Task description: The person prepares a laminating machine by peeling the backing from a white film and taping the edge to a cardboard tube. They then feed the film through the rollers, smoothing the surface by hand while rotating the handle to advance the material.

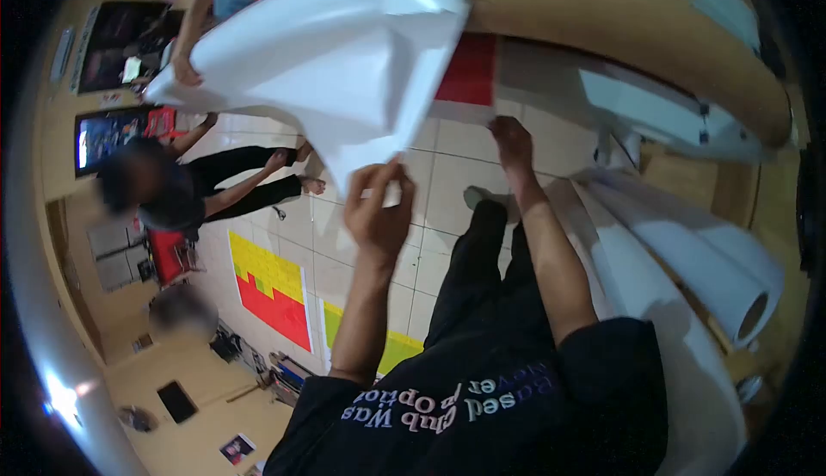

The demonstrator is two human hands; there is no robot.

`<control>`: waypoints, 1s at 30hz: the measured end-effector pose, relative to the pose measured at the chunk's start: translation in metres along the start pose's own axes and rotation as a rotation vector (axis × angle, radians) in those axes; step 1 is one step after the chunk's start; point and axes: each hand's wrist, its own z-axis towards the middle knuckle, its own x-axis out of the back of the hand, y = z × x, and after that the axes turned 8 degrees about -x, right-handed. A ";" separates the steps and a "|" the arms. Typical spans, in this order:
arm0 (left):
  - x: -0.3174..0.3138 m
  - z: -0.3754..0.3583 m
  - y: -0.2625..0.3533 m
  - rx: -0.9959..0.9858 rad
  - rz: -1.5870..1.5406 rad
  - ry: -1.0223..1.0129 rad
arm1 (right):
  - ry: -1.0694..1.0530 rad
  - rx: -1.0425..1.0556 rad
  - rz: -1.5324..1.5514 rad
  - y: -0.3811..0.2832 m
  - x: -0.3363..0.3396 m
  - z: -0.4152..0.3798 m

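Note:
A large white glossy sheet (344,63) hangs in folds below a long brown roll (619,3) at the top. My left hand (379,205) is closed on the sheet's lower corner. To the right, my right hand (514,142) has its fingers pinched at the white lower edge of a red printed sheet (467,71). The white sheet hides part of the red one. Another person's hand (185,70) touches the white sheet at its far left end.
White rolls (718,278) lie at the right. A person in dark clothes (172,192) is at the left, near scissors (280,213) on the tiled floor (335,226). Yellow and red printed sheets (275,295) lie on the floor. A machine (662,106) stands upper right.

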 end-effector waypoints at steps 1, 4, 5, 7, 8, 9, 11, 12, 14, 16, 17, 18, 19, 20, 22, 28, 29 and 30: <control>0.007 0.003 -0.002 -0.044 0.051 0.004 | -0.002 0.046 -0.025 0.017 -0.002 0.010; 0.024 0.011 -0.004 -0.088 0.211 -0.016 | 0.029 0.117 -0.095 -0.001 0.000 -0.003; 0.028 0.013 -0.004 -0.074 0.245 -0.033 | 0.050 0.102 -0.091 0.002 0.000 -0.006; 0.038 0.023 0.001 -0.123 0.301 -0.058 | 0.014 0.136 -0.082 0.005 -0.001 0.001; 0.042 0.028 0.002 -0.130 0.271 -0.067 | 0.000 0.152 -0.045 0.007 -0.002 0.004; 0.045 0.033 0.004 -0.172 0.283 -0.081 | 0.000 0.148 -0.033 0.009 -0.002 0.004; 0.053 0.039 0.008 -0.194 0.337 -0.111 | 0.029 0.130 -0.078 0.009 -0.001 0.005; 0.056 0.041 0.007 -0.201 0.343 -0.110 | 0.028 0.134 -0.070 0.011 -0.001 0.008; 0.063 0.046 0.005 -0.203 0.326 -0.121 | 0.028 0.158 -0.081 0.017 -0.002 0.013; 0.069 0.052 0.008 -0.192 0.355 -0.121 | -0.008 0.148 -0.003 0.027 -0.004 0.018; 0.072 0.055 0.010 -0.179 0.380 -0.125 | -0.041 0.134 0.072 0.025 -0.003 0.018; 0.074 0.057 0.011 -0.133 0.372 -0.122 | -0.047 0.139 0.071 0.024 0.001 0.018; 0.077 0.061 0.012 -0.129 0.377 -0.116 | -0.135 0.092 0.144 0.023 0.005 0.018; 0.080 0.065 0.012 -0.158 0.379 -0.131 | -0.225 0.046 0.216 0.021 0.008 0.017; 0.086 0.074 0.013 -0.228 0.385 -0.144 | -0.257 0.002 0.247 0.016 0.012 0.018; 0.095 0.087 0.017 -0.234 0.372 -0.133 | -0.339 -0.106 0.138 0.009 0.018 0.020; 0.096 0.088 0.018 -0.236 0.364 -0.137 | -0.328 -0.147 0.154 0.010 0.017 0.021; 0.097 0.088 0.013 -0.263 0.359 -0.136 | -0.315 -0.189 0.171 0.011 0.017 0.022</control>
